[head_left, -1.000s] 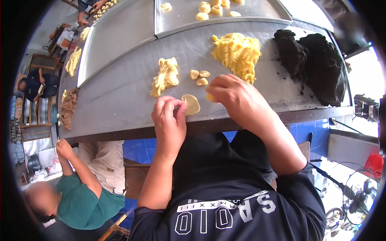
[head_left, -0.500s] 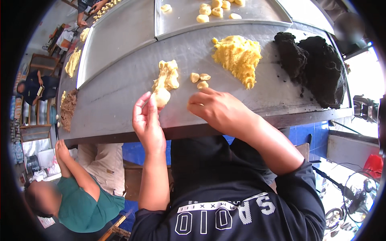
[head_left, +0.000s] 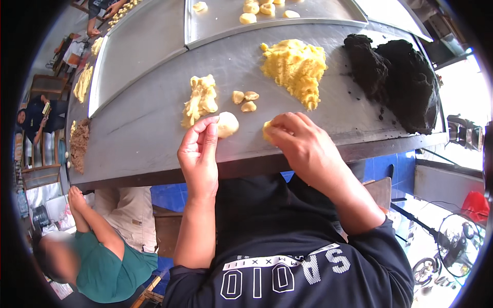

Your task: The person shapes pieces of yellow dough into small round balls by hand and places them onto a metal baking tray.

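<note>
My left hand [head_left: 198,163] pinches round dough disc [head_left: 228,124] at its 9 o'clock edge. My right hand [head_left: 303,138], fingertips together, grips yellow lump [head_left: 267,132], apart from disc at 3 o'clock.

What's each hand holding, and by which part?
Left hand: pale dough disc, pinched at its left edge. Right hand: small yellow lump, mostly hidden; exact hold spot unclear.

The right hand [head_left: 304,145] partly hides a yellow paste lump [head_left: 267,131]; the left hand [head_left: 198,159] covers the dough disc [head_left: 228,125] at its left edge; the far metal tray [head_left: 218,28] is cut off; the green-shirted co-worker's head [head_left: 60,259] is blurred.
</note>
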A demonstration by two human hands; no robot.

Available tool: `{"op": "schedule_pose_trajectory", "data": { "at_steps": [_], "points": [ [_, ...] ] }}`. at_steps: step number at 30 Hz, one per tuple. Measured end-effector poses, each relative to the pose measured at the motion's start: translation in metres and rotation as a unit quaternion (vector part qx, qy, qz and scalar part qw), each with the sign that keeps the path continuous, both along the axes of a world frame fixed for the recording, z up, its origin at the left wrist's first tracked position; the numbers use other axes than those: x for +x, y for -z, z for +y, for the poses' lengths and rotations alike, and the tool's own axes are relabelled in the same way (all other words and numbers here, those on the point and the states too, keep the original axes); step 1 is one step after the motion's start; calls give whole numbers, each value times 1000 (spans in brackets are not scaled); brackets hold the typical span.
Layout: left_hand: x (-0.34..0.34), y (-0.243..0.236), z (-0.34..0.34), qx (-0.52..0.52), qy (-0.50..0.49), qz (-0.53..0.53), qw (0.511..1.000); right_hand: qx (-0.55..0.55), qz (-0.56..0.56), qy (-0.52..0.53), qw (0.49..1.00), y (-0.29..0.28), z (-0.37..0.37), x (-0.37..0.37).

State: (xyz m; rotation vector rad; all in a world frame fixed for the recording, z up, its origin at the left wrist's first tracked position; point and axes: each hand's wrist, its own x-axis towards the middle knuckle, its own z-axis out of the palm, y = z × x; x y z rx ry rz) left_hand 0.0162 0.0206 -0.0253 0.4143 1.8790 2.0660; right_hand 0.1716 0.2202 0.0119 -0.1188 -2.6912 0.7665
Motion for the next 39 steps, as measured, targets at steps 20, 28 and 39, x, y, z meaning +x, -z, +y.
{"op": "schedule_pose_trajectory", "data": {
  "at_steps": [20,28,39],
  "points": [
    [0,-9,29,-226,162,415,866,-221,89,-53,970,9,-8,-10],
    [-3,-15,33,-151,298,347,876,-174,77,-66,979,-6,1,-2],
    [-3,-17,27,-221,322,365,845,-75,72,-109,989,-9,-12,1]
  ]
}}
